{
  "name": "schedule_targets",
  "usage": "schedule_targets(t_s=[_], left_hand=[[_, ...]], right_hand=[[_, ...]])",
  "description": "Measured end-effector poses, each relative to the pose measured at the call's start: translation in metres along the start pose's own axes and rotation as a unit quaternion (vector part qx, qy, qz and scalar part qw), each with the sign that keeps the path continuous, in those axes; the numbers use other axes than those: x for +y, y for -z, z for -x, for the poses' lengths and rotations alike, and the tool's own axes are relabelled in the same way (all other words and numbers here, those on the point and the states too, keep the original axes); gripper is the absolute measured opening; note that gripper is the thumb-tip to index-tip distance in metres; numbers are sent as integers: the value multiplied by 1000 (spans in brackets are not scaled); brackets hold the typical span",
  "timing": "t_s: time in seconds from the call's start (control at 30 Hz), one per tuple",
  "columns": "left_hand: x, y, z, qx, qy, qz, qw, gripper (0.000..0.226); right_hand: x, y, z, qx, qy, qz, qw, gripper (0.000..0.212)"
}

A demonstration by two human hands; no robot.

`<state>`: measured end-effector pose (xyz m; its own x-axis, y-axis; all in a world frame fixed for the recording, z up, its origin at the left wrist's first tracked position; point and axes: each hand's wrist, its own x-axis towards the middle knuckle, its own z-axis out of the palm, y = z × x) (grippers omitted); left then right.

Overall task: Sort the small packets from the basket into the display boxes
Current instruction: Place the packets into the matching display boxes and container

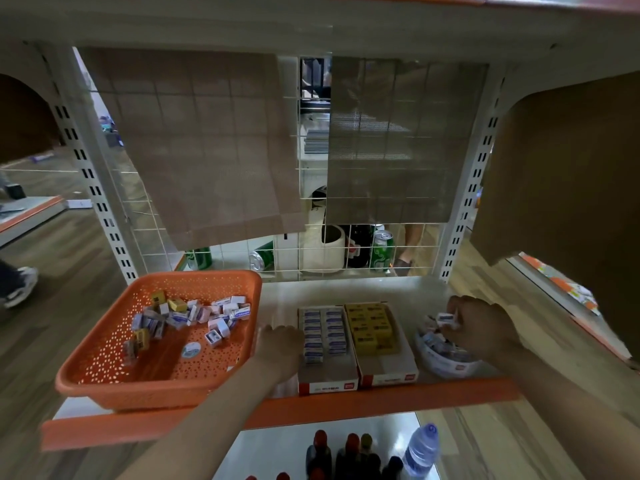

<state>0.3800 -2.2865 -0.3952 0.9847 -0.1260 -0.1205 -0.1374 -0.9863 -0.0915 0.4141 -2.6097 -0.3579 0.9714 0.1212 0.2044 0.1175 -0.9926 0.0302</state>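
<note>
Basket (104, 358) of packets (194, 317) lies left of two display boxes (360, 372) on the shelf (346, 289)

No legible text; labels on display boxes (327, 387) blurred.

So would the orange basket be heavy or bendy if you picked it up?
Probably light: the orange basket is thin, holey plastic and holds just small packets. It may flex a little. Its flat bottom should slide, not roll.

White metal shelving (349, 296) with wire-grid back (242, 247), wood-look floor (69, 244) around.
</note>
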Motion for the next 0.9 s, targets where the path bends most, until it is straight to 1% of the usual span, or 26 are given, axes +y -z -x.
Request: schedule_targets(t_s=[0.13, 0.17, 0.27, 0.4, 0.5, 0.6, 0.7, 0.8, 0.9], left_hand=[[-2, -1, 1, -2, -1, 20, 1000, 31], [-2, -1, 2, -2, -2, 22, 1000, 32], [-1, 0, 3, -3, -6, 28, 1000, 29], [-1, 2, 5, -7, -2, 32, 999, 28], [-3, 5, 9, 7, -8, 31, 999, 32], [-18, 15, 15, 66, -20, 44, 997, 42], [-47, 28, 23, 121, -17, 67, 990, 45], [-88, 37, 35, 144, 21, 99, 984, 43], [-131, 38, 49, 130, 72, 93, 985, 38]], right_hand=[[4, -4, 2, -28, -30, 13, 999, 29], [4, -5, 2, -24, -30, 6, 999, 30], [-2, -6, 2, 16, -16, -17, 1000, 30], [-27, -1, 0, 63, 14, -62, 996, 21], [-61, 10, 1, 74, 50, -112, 990, 11], [-106, 14, 0, 63, 88, -158, 981, 10], [-155, 15, -2, 43, 138, -187, 972, 11], [-208, 20, -4, 36, 183, -216, 958, 6], [-259, 23, -12, 19, 240, -213, 947, 9]])
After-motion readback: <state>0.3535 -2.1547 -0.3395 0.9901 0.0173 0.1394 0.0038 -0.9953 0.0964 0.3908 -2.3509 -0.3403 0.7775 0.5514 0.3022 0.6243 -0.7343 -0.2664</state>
